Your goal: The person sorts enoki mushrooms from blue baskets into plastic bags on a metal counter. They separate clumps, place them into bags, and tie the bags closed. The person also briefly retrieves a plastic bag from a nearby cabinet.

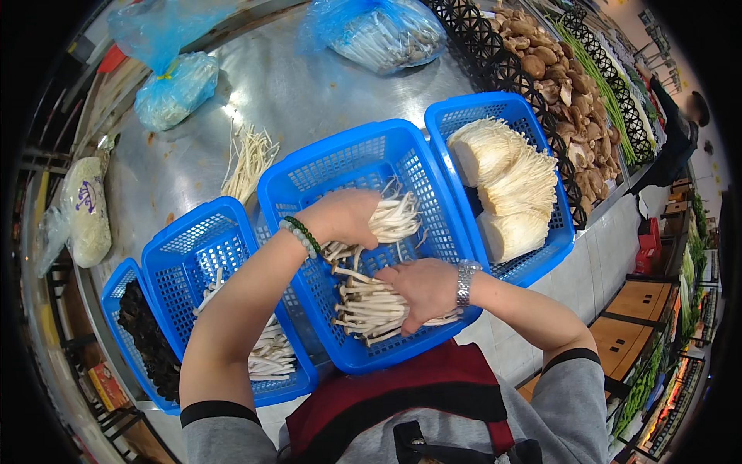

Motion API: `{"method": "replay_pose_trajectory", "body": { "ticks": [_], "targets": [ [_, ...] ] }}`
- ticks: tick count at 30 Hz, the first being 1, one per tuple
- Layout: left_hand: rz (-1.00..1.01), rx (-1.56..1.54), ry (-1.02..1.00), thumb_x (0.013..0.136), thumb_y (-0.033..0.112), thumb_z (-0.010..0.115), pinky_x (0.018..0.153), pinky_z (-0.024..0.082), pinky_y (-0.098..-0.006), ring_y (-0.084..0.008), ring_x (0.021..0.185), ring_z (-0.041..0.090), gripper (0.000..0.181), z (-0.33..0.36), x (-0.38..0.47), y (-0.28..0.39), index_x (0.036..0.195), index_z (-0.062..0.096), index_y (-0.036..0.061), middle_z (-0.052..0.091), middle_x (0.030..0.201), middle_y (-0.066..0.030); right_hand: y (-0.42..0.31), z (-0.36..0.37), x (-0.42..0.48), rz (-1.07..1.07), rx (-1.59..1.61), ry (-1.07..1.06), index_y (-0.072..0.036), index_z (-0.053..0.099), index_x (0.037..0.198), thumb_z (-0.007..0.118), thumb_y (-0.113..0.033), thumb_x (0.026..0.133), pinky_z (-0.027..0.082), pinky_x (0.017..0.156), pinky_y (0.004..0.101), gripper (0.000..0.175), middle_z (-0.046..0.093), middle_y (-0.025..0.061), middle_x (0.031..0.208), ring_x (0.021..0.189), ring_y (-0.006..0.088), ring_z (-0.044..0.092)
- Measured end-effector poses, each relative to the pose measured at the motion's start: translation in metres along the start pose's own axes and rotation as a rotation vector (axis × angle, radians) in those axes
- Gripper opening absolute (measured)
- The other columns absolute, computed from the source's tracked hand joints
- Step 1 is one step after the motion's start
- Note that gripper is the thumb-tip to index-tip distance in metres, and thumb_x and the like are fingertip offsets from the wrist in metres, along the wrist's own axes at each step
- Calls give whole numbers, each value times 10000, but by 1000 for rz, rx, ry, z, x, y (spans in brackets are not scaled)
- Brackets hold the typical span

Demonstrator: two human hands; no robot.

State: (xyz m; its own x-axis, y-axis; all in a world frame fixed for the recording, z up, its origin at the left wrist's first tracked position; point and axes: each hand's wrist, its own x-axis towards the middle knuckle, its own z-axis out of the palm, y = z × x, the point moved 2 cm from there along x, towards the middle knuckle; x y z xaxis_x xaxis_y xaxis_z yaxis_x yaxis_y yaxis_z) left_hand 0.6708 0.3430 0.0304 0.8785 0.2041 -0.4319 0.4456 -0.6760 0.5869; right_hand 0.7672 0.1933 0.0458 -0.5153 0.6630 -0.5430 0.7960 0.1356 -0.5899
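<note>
A blue plastic basket (356, 139) stands before me on the metal counter. Inside it my left hand (348, 217) grips a bunch of thin white mushrooms (397, 220), their stems showing past the fingers. My right hand (426, 290) rests on another bunch of slender, brown-capped mushrooms (371, 310) in the near part of the basket; its palm side is hidden, so how firmly it holds them is unclear. A second blue basket (435, 124) at the right holds thick clumps of enoki mushrooms (510, 180). Loose thin mushrooms (252, 162) lie beyond the basket's left side.
At the left, one blue basket (191, 217) holds white mushrooms and a smaller one (124, 272) dark fungus. Bagged mushrooms (385, 37) and other bags (177, 90) lie on the metal counter (290, 87). Brown mushrooms (571, 104) sit behind a black lattice divider. A person (675, 127) stands far right.
</note>
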Motion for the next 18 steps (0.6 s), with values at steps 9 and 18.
{"method": "replay_pose_trajectory", "body": {
  "ticks": [9,18],
  "targets": [
    [61,-235,-120,687,256,707,797,480,-379,-315,938,605,513,1,-4,3,1082,551,-31,622,1004,-207,3,-7,10,10,81,-240,32,379,1323,819,-361,523,500,825,374,995,649,235,994,934,347,638],
    [85,-423,-285,728,291,707,866,459,-334,-244,1001,572,585,11,-4,7,1184,522,-26,605,1070,-173,6,3,6,-146,189,-294,-33,308,1415,784,-287,576,471,889,339,998,633,202,1087,1010,318,613]
  ]
}}
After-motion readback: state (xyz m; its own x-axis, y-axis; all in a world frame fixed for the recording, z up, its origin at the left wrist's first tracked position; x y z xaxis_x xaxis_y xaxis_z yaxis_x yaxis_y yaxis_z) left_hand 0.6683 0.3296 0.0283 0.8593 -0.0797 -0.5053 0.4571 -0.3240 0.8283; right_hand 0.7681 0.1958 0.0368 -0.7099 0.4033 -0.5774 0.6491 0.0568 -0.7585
